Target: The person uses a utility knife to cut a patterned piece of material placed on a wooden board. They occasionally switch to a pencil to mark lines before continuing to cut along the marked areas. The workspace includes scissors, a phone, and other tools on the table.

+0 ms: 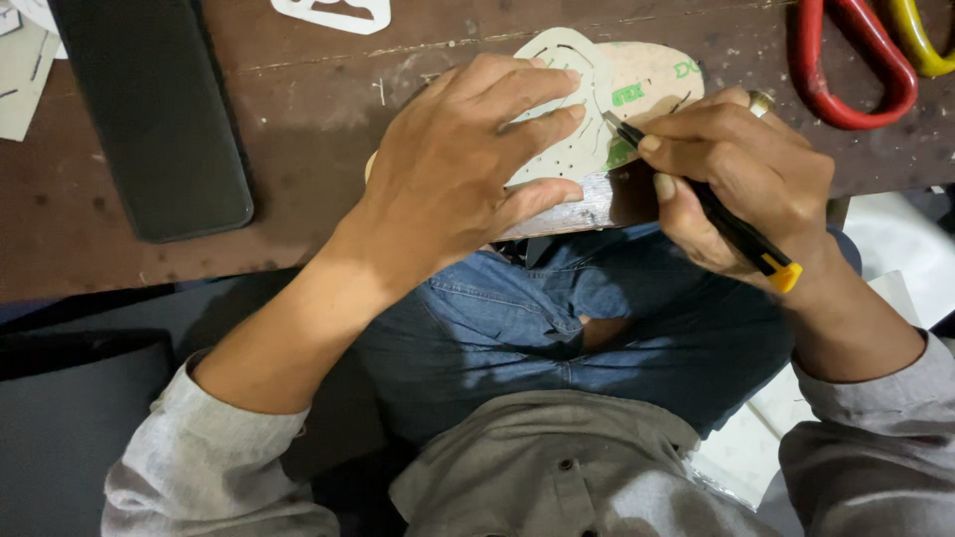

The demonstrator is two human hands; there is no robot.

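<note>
Left hand (468,159) lies flat, fingers spread, pressing a template (567,109) down at the near edge of the table (298,149); it grips nothing, just pins the sheet. Right hand (741,174) is closed round a knife (696,189), black w/ a yellow end cap, held like a pen, tip touching the template's right edge. Under the template sits an insole (647,80), beige w/ green marks, its toe end sticking out to the right. Template looks thin, pale, card-like, w/ cut slots and small punched holes: prob. light, bendy, apt to slide on the insole, so flat palm pressure near the cut line suits it better than a pinch. Insole seems soft-ish, thin, flexible; easy to nick. Knife is slim and rigid, sharp at the tip, so hold it low on the body. Table is worn brown wood, scratched and speckled. Nearby: 1 phone (149,109), dark and glossy, to the left; scissors (856,60) w/ red and yellow loop handles far right; paper scraps (333,12) at the top edge.
</note>
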